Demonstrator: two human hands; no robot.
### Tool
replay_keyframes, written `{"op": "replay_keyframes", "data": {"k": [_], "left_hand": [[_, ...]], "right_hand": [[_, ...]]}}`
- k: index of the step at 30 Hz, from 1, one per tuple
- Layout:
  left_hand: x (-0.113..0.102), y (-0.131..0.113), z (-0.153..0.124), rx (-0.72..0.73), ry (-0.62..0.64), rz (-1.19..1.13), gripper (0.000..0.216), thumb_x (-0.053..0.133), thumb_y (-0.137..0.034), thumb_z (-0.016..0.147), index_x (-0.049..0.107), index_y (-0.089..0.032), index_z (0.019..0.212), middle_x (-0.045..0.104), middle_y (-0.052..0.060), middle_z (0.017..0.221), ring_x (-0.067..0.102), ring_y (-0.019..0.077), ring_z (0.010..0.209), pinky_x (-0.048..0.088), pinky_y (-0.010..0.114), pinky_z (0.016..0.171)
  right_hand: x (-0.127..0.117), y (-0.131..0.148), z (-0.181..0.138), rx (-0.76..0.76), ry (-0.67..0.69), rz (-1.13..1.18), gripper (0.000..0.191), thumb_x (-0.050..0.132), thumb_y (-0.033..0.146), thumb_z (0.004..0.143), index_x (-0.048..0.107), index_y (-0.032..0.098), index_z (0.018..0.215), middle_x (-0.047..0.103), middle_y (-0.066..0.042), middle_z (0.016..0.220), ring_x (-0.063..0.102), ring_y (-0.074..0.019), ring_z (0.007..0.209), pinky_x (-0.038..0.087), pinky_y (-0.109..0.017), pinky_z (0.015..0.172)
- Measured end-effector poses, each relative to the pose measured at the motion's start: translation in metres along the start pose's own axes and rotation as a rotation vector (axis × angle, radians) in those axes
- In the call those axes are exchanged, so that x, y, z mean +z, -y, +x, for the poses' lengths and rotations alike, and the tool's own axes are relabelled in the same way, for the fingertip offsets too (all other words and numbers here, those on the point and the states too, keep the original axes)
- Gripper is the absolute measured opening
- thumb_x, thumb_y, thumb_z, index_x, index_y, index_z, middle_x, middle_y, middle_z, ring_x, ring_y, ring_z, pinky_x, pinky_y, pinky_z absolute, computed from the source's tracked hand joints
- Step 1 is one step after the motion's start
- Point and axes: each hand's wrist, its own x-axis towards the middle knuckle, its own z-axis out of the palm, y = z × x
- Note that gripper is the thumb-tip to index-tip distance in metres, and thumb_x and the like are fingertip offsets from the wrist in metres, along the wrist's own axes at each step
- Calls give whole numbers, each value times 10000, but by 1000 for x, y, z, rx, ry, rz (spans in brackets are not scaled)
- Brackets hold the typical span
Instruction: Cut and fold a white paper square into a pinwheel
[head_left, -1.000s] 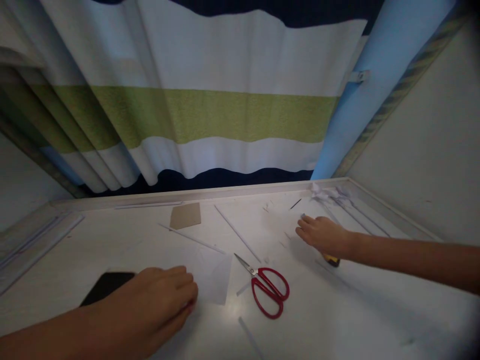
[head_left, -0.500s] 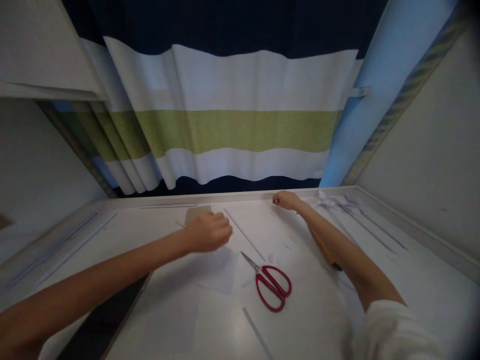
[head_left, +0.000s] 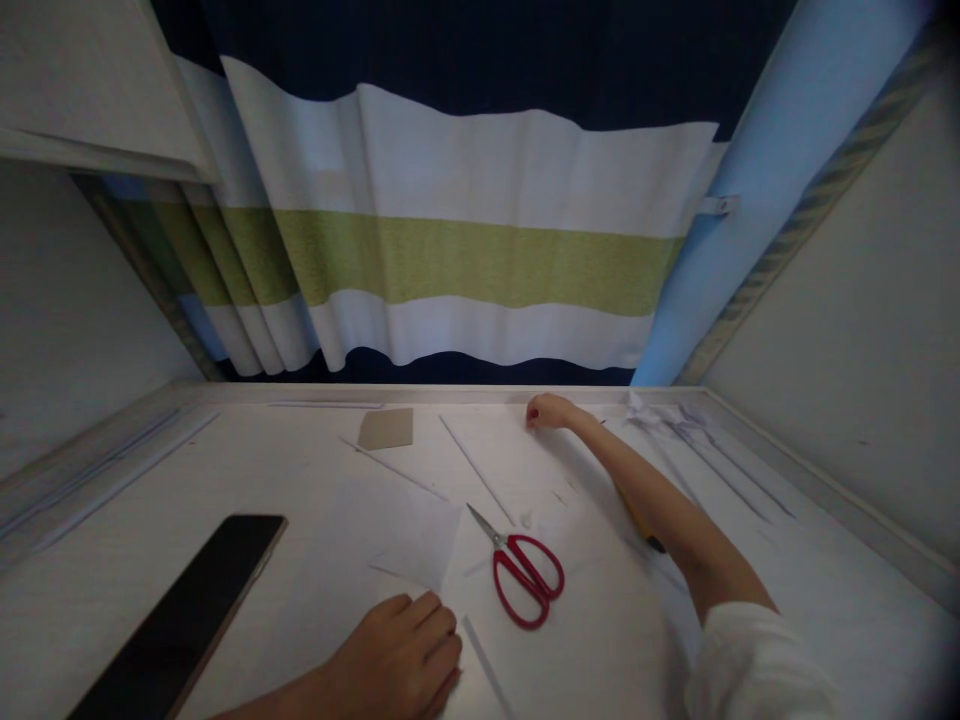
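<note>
Pulled back since half a second ago, the left hand has left the cardboard piece and now rests at the near edge of the bench. The right hand has slid slightly left along the far rim.

A black phone lies at the front left. The white paper sheet sits mid-bench, just beyond the left hand, whose grip is half curled and closed on nothing visible. Red-handled scissors lie just right of the sheet, blades slightly parted. A yellow-handled tool is partly hidden under the outstretched right forearm. A thin paper strip lies just beside the left hand.

The right grip is bunched at the rim, but I cannot tell whether it pinches anything.

Likely risks: the forearm or sleeve could drag the yellow tool when it draws back, and the left knuckles could crease the sheet.
</note>
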Motion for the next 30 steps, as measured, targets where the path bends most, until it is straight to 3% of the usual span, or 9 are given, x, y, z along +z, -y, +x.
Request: {"op": "replay_keyframes", "data": {"k": [9, 13, 17, 18, 21, 25, 30], "left_hand": [[5, -6, -13, 76, -126, 13, 128, 578, -254, 650, 483, -169, 662, 543, -19, 621, 482, 127, 548, 301, 251, 430], [-19, -16, 7, 47, -55, 17, 112, 540, -215, 728, 485, -159, 647, 535, -14, 614, 485, 128, 571, 313, 263, 450], [-31, -24, 31, 191, -84, -73, 214, 405, -221, 845, 503, -156, 665, 511, -26, 608, 473, 112, 578, 286, 254, 418], [-27, -25, 33, 210, -126, -104, 230, 391, -169, 848, 498, -153, 646, 506, -36, 595, 465, 97, 570, 285, 238, 409], [-2, -23, 32, 191, -144, -173, 275, 366, -243, 866, 528, -136, 672, 524, -29, 586, 468, 70, 581, 308, 197, 406], [30, -18, 23, 186, -120, -205, 223, 367, -267, 857, 538, -156, 766, 572, -24, 671, 500, 55, 629, 317, 180, 437], [31, -3, 27, 186, -118, -201, 291, 356, -290, 840, 522, -181, 626, 592, -34, 639, 501, 89, 569, 289, 229, 420]], "right_hand": [[9, 2, 4, 48, 34, 51, 249, 476, 273, 831, 506, 161, 1052, 527, -59, 1074, 545, -183, 892, 467, -361, 737], [10, 4, -1, 32, 2, 65, 250, 477, 274, 830, 509, 157, 1049, 529, -58, 1071, 547, -182, 884, 470, -359, 730], [8, 11, -10, -36, -92, 62, 239, 467, 275, 836, 510, 153, 1037, 540, -59, 1044, 553, -171, 865, 470, -358, 727], [9, 13, -13, -60, -121, 64, 229, 465, 278, 837, 518, 151, 1020, 549, -55, 1023, 556, -166, 849, 471, -352, 721], [13, 20, -20, -137, -206, 96, 168, 462, 268, 834, 554, 137, 883, 597, -33, 854, 571, -133, 725, 469, -317, 678], [21, 35, -35, -240, -287, 181, 159, 444, 283, 798, 557, 173, 778, 636, -52, 724, 592, -175, 639, 459, -283, 593], [23, 61, -47, -326, -347, 267, 188, 416, 330, 787, 553, 203, 767, 650, -43, 726, 602, -186, 637, 466, -290, 590]]}}
